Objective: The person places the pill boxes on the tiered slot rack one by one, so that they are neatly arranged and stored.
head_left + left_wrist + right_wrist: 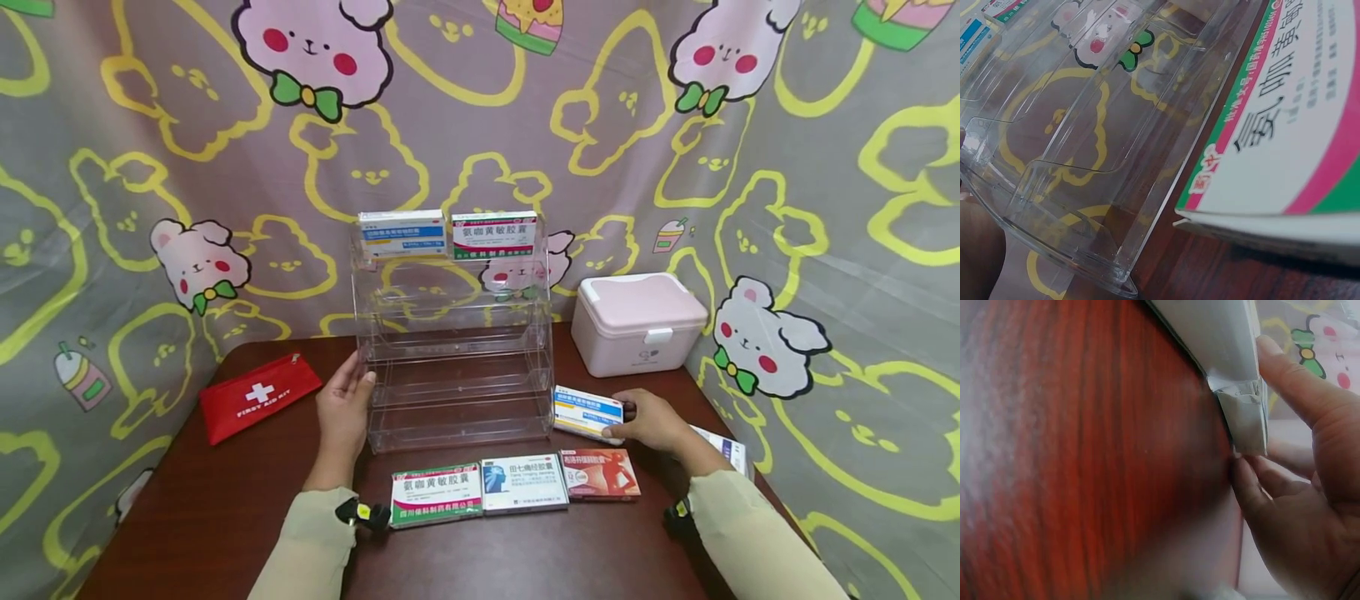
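Observation:
A clear tiered display rack [459, 433] stands mid-table. On its top tier sit a blue-and-white medicine box [402, 235] and a green-and-pink medicine box [493, 236]. My left hand [343, 408] holds the rack's left side edge, thumb toward the front. To the right of the rack, my right hand [654, 421] grips another blue-and-white medicine box [587, 413] by its right end. The right wrist view has the thumb along one face of this box [1229, 337], with fingers curled at its end.
In front of the rack lie a green-and-pink box [436, 495], a white-and-blue box [525, 483] and a red box [598, 474]. A white box [723, 450] is partly behind the right wrist. A red first aid pouch [261, 397] lies left; a pink lidded case [637, 325] stands back right.

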`<state>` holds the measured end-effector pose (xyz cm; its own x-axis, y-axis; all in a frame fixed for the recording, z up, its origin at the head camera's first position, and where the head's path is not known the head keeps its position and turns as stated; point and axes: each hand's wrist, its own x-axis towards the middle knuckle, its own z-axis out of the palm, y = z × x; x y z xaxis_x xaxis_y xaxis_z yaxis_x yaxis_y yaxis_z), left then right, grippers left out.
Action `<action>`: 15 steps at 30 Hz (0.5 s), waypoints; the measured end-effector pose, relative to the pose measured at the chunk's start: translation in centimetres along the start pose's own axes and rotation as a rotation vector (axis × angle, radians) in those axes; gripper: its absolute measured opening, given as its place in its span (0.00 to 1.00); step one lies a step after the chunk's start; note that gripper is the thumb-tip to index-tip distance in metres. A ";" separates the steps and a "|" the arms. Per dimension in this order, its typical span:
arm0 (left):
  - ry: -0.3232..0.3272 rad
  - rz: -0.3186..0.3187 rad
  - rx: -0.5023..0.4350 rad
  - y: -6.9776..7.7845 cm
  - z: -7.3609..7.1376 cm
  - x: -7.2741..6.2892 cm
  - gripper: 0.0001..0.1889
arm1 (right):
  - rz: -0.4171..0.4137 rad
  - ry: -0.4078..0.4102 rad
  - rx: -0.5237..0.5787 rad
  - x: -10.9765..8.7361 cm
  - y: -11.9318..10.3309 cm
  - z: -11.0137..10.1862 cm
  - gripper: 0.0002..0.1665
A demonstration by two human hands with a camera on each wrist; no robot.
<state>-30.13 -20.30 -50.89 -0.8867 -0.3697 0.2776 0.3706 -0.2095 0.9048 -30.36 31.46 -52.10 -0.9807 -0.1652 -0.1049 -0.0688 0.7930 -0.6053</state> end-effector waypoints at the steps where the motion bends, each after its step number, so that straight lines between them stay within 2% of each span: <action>1: -0.001 -0.002 0.006 0.0 0.1 0.0 0.29 | 0.004 0.005 0.003 -0.1 0.0 0.0 0.52; 5: -0.018 -0.007 0.016 0.0 0.6 0.1 0.29 | 0.018 0.059 0.016 -0.7 0.1 -0.4 0.49; 8: -0.031 -0.001 0.023 0.1 0.7 0.0 0.29 | 0.039 0.125 0.047 -1.0 -0.1 -0.7 0.42; 11: -0.003 0.015 0.020 0.1 0.5 -0.2 0.28 | 0.064 0.167 0.118 -1.0 -0.2 -0.8 0.34; 15: 0.019 0.028 0.016 0.1 0.4 -0.4 0.27 | 0.115 0.205 0.280 -1.2 -0.2 -1.0 0.27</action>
<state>-29.86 -19.80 -50.75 -0.8707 -0.3919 0.2970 0.3907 -0.1847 0.9018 -29.37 32.05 -51.04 -0.9974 0.0587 -0.0417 0.0687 0.6039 -0.7941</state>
